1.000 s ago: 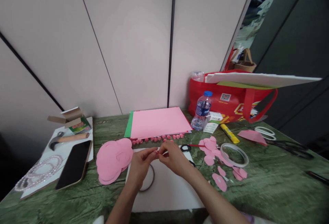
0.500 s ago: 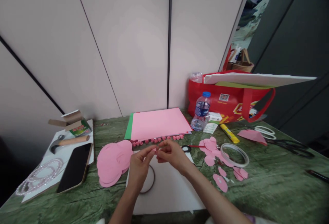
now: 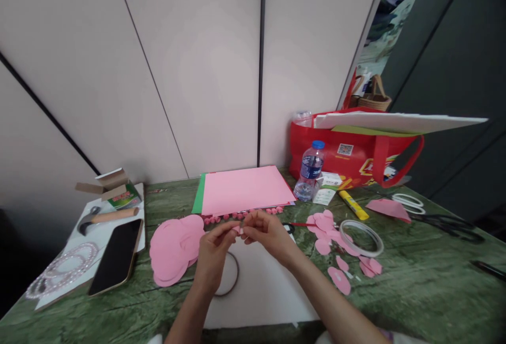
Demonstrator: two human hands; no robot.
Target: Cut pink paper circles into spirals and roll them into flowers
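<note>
Pinched between thumb and fingers of both the left grip (image 3: pixel 212 255) and the right grip (image 3: pixel 273 239): a small pink paper piece (image 3: pixel 237 230), held up near the far edge of a white sheet (image 3: pixel 261 291) on the green counter (image 3: pixel 427 286), before a row of small pink balls (image 3: pixel 212 220). Too finger-covered to tell its exact form. Likely very light, soft, easily creased or torn, hardly slippery; best taken by an edge, using fingertips alone and pressing lightly to avoid crushing.
</note>
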